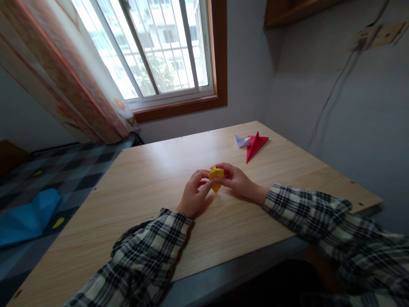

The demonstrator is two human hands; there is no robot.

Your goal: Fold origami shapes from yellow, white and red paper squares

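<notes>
A small piece of folded yellow paper [217, 173] is held just above the middle of the wooden table [153, 183], its pointed lower end aimed down toward the tabletop. My left hand [194, 190] pinches it from the left, thumb and fingers closed at its edge. From the other side my right hand [235, 178] grips it too, with the thumb in front and the fingers behind. Parts of the paper and some fingertips are hidden by the hands.
Toward the far right of the table lie a white folded paper boat [241, 141] and a red folded paper plane [256, 147], touching or overlapping. A blue folded paper [32, 215] rests on the checked bedding [92, 164] at left. Beyond are a window [159, 51] and a curtain [70, 68].
</notes>
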